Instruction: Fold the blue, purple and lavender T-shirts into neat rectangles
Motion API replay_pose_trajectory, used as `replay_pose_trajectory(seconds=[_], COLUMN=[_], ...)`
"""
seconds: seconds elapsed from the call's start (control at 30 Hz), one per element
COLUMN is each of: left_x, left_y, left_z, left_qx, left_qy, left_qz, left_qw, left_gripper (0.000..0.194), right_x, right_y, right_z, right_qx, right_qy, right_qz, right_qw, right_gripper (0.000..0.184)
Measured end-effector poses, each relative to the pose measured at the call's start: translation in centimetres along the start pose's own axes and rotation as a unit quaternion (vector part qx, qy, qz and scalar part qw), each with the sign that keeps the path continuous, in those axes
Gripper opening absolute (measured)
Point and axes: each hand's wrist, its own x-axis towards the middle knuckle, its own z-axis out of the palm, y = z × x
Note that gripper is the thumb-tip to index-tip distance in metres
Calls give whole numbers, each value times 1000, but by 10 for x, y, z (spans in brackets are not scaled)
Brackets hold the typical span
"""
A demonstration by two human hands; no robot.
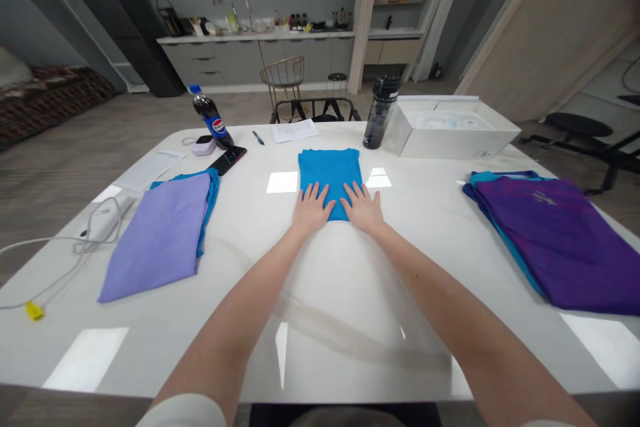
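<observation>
- White table [345, 273], side edges: lavender garment [156, 233], purple garment [565, 240], folded.
- Left hand [311, 209], right hand [364, 208] spread flat on blue garment [330, 169].
- I judge its folding nearly done.

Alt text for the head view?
A person's left hand and right hand lie flat on a folded blue cloth on a white table. A lavender-topped folded stack lies left, a purple-topped stack right; a Pepsi bottle stands beyond.

Both hands [311, 213] lie flat on a folded blue garment [330, 168] mid-frame; folded lilac fabric [159, 233] sits frame left, purple garment [570, 240] frame right.
</observation>
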Motion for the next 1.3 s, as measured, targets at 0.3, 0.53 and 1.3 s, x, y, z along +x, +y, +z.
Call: replay_pose_trajectory(seconds=[0.3, 0.53, 1.3], left_x=[-57, -86, -116], left_y=[2, -14, -4], left_z=[-20, -27, -68], left_qx=[63, -23, 14], left_qy=[67, 104, -125], left_qz=[-127, -89, -125], left_qw=[988, 990, 984], left_gripper=[65, 38, 20], right_x=[-69, -80, -106], right_y=[23, 37, 46], right_z=[-16, -20, -51], right_qx=[42, 84, 148], right_qy=[67, 70, -119], right_qz=[62, 103, 79], right_qw=[995, 989, 979], right_gripper=[58, 37, 16])
